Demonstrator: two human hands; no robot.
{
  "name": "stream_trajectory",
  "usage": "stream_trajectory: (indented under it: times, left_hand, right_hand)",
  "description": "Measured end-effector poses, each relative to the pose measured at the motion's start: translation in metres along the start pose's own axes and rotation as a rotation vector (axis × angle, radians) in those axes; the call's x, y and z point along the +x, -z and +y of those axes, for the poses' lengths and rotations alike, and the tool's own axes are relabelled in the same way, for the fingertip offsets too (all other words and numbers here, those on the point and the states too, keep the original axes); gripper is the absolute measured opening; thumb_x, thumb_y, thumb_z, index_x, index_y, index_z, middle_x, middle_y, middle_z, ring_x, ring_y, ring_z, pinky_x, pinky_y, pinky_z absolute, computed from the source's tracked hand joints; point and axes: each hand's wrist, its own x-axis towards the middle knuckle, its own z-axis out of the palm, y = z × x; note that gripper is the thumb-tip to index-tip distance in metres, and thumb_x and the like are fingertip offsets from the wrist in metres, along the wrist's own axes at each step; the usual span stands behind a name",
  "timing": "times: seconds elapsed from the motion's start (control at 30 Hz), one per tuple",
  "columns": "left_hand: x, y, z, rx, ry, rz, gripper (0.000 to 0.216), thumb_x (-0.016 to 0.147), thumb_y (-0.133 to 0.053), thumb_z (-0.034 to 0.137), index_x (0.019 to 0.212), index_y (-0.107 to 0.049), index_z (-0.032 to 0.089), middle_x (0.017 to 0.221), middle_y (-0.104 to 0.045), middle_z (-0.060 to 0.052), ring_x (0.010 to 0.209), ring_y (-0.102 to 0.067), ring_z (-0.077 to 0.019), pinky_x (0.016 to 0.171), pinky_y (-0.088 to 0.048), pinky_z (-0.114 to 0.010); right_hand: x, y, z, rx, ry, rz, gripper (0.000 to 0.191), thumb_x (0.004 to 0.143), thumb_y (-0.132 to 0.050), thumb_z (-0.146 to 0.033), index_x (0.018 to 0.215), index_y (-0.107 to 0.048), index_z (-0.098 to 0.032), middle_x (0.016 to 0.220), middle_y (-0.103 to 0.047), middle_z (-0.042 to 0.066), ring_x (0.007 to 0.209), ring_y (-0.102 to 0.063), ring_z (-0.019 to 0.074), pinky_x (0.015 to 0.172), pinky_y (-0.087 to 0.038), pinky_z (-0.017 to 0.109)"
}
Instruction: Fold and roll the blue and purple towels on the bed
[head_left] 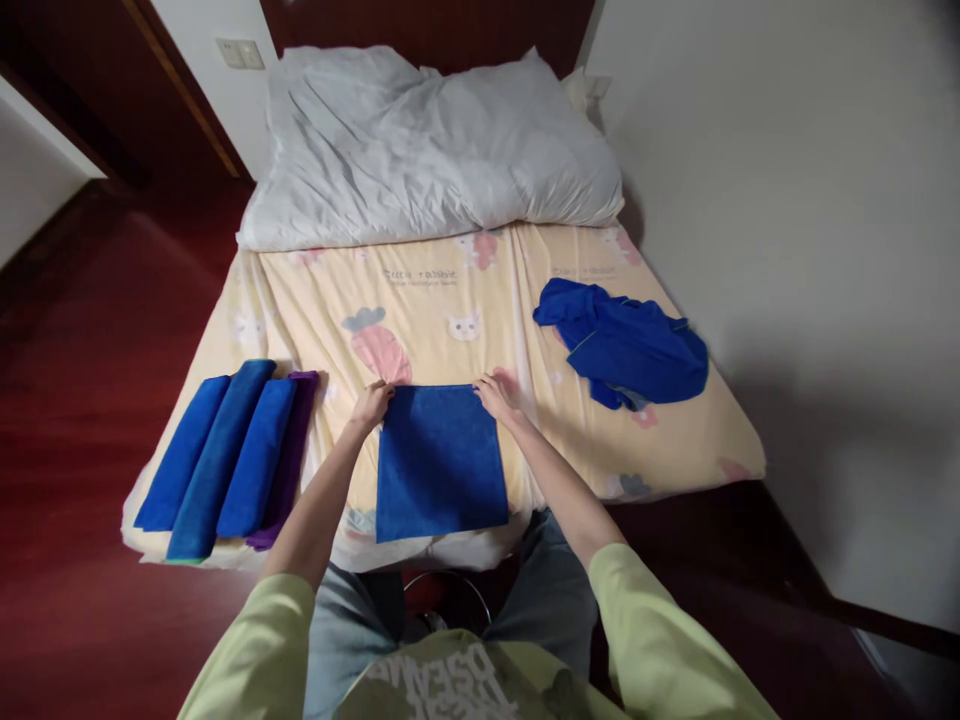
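A blue towel (442, 465) lies flat in a near-square on the bed in front of me. My left hand (373, 403) pinches its far left corner, fingers closed. At the far right corner, my right hand (495, 397) is closed on the same towel. The towel's near edge lies close to the front of the mattress. To the left, several rolled or folded towels lie side by side: a blue one (184, 455), a darker blue one (223, 460), another blue one (257, 457) and a purple one (291, 460).
A crumpled pile of blue cloth (637, 345) rests on the right of the yellow patterned bedsheet (435, 260). A grey-white quilt or pillow (442, 150) spans the head of the bed. A wall (810, 250) runs along the right, and dark red floor (75, 400) on the left.
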Motion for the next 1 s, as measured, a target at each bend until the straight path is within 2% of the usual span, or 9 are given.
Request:
stream_trajectory:
  times: [0.23, 0.5, 0.57, 0.63, 0.73, 0.8, 0.9, 1.0]
  left_hand:
    - [0.008, 0.006, 0.005, 0.087, 0.004, 0.002, 0.028, 0.097, -0.044, 0.023, 0.094, -0.071, 0.016, 0.095, -0.064, -0.012, 0.080, -0.063, -0.0208, 0.076, -0.048, -0.030]
    - [0.012, 0.010, 0.007, 0.113, -0.002, -0.016, 0.030, 0.098, -0.039, 0.019, 0.097, -0.069, 0.016, 0.097, -0.062, -0.012, 0.081, -0.062, -0.0212, 0.078, -0.047, -0.032]
    - [0.011, 0.011, 0.007, 0.051, -0.064, -0.017, 0.029, 0.098, -0.040, 0.019, 0.093, -0.068, 0.017, 0.094, -0.061, -0.011, 0.086, -0.061, -0.0215, 0.083, -0.048, -0.032]
    - [0.011, 0.014, 0.006, -0.028, -0.142, -0.019, 0.028, 0.099, -0.041, 0.021, 0.090, -0.068, 0.017, 0.094, -0.060, -0.010, 0.091, -0.060, -0.0218, 0.087, -0.047, -0.033]
    - [0.011, 0.015, 0.004, -0.121, -0.172, -0.045, 0.030, 0.100, -0.039, 0.026, 0.092, -0.067, 0.017, 0.097, -0.060, -0.010, 0.085, -0.059, -0.0197, 0.082, -0.049, -0.031]
    - [0.011, 0.014, 0.002, -0.136, -0.129, -0.047, 0.031, 0.100, -0.038, 0.027, 0.093, -0.066, 0.016, 0.096, -0.059, -0.010, 0.081, -0.059, -0.0193, 0.078, -0.049, -0.031]
    - [0.011, 0.009, 0.000, -0.103, -0.074, -0.007, 0.028, 0.099, -0.039, 0.024, 0.092, -0.065, 0.016, 0.093, -0.059, -0.011, 0.085, -0.060, -0.0217, 0.082, -0.050, -0.033]
    - [0.012, 0.004, -0.002, -0.070, -0.049, 0.030, 0.026, 0.097, -0.040, 0.022, 0.094, -0.065, 0.016, 0.096, -0.061, -0.013, 0.086, -0.060, -0.0225, 0.085, -0.050, -0.034]
  right_hand:
    - [-0.002, 0.002, 0.003, 0.033, -0.057, 0.059, 0.023, 0.100, -0.051, -0.021, 0.101, -0.074, -0.016, 0.110, -0.067, 0.012, 0.089, -0.064, 0.0201, 0.086, -0.048, 0.031]
    - [0.009, 0.001, 0.003, -0.012, -0.068, 0.119, 0.026, 0.100, -0.048, -0.019, 0.094, -0.073, -0.017, 0.105, -0.067, 0.012, 0.087, -0.063, 0.0211, 0.087, -0.049, 0.032]
    - [0.008, 0.001, 0.002, -0.029, -0.039, 0.098, 0.028, 0.100, -0.045, -0.015, 0.095, -0.073, -0.017, 0.107, -0.067, 0.011, 0.088, -0.062, 0.0209, 0.088, -0.049, 0.032]
    - [0.004, 0.002, 0.002, -0.055, 0.042, 0.080, 0.031, 0.099, -0.041, -0.010, 0.098, -0.072, -0.018, 0.110, -0.066, 0.011, 0.097, -0.062, 0.0216, 0.094, -0.047, 0.032]
    - [-0.005, 0.004, 0.003, -0.063, 0.141, 0.066, 0.035, 0.099, -0.038, -0.007, 0.106, -0.070, -0.019, 0.118, -0.064, 0.010, 0.108, -0.059, 0.0205, 0.098, -0.045, 0.030]
    - [-0.008, 0.005, 0.003, -0.037, 0.109, 0.049, 0.034, 0.101, -0.037, -0.009, 0.111, -0.068, -0.020, 0.119, -0.064, 0.009, 0.100, -0.061, 0.0185, 0.092, -0.047, 0.028]
    - [-0.007, 0.004, 0.003, -0.005, 0.012, 0.073, 0.031, 0.105, -0.037, -0.019, 0.110, -0.068, -0.019, 0.115, -0.065, 0.011, 0.086, -0.063, 0.0183, 0.083, -0.049, 0.029]
    - [0.000, 0.002, 0.004, -0.003, -0.040, 0.096, 0.030, 0.104, -0.039, -0.022, 0.109, -0.069, -0.017, 0.112, -0.067, 0.013, 0.086, -0.063, 0.0205, 0.082, -0.049, 0.031]
